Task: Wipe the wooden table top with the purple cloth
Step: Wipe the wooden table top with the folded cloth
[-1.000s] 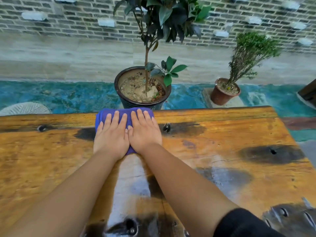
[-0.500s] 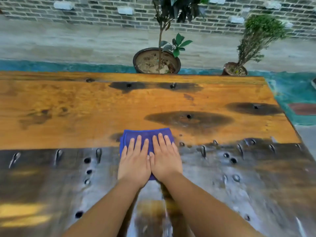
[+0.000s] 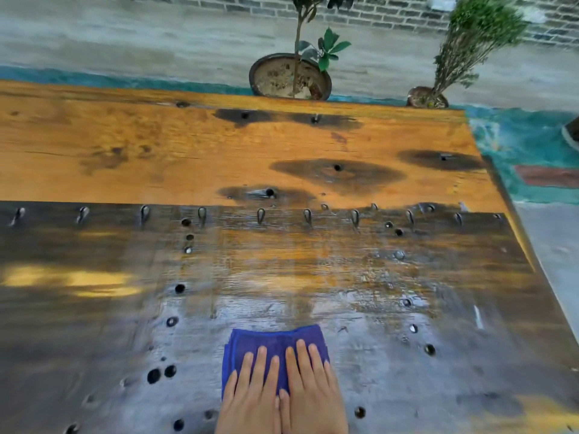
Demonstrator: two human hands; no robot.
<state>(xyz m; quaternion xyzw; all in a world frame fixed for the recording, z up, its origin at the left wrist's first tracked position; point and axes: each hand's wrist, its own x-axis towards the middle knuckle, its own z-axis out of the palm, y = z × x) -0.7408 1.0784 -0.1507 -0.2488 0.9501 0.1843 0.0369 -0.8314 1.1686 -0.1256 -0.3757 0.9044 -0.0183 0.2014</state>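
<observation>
The folded purple cloth lies flat on the near, dark, glossy part of the wooden table top. My left hand and my right hand press side by side on the cloth with straight fingers, palms down. They cover the cloth's near half; its far edge shows beyond the fingertips. The wrists are cut off by the bottom edge of the view.
The table has an orange far plank with dark stains and a darker near part dotted with holes and metal loops. Its right edge drops to grey floor. Beyond the far edge stand a large potted plant and a smaller one.
Both hands have pulled the cloth toward me, from the table's far edge across the orange plank onto the dark near part. The view has tilted down to follow.
</observation>
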